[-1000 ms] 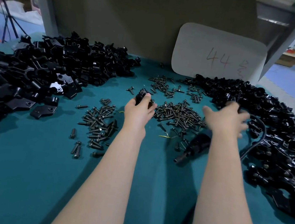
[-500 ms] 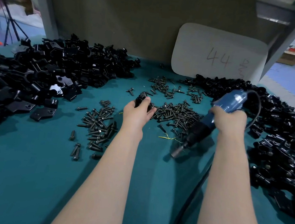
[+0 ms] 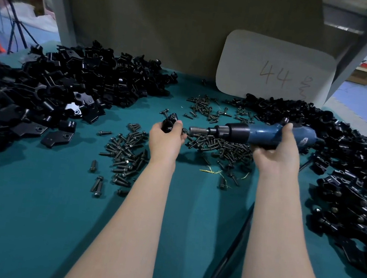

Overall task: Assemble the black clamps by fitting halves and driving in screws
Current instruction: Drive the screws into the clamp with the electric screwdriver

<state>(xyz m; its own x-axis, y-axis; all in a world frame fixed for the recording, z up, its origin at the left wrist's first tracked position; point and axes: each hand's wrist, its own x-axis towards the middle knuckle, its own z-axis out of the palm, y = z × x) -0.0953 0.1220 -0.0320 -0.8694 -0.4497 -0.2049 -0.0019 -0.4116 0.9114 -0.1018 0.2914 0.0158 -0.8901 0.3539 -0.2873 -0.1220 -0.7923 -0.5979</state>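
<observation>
Frame centre: left hand [image 3: 166, 138] grips one clamp [image 3: 170, 122], right hand [image 3: 275, 154] wraps the electric screwdriver [image 3: 248, 133] levelled at it, driving seemingly not yet begun; loose halves [image 3: 68, 87] heaped upper left, apparently finished clamps [image 3: 346, 182] at right.

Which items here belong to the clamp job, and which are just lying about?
Job: left hand holding a clamp; right hand holding the screwdriver; loose screws; pile of clamp halves.
Lying about: card marked 44; yellow scraps.

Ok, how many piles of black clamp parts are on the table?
2: left pile at far left, right pile beyond the right hand. Both may run out of frame.
</observation>
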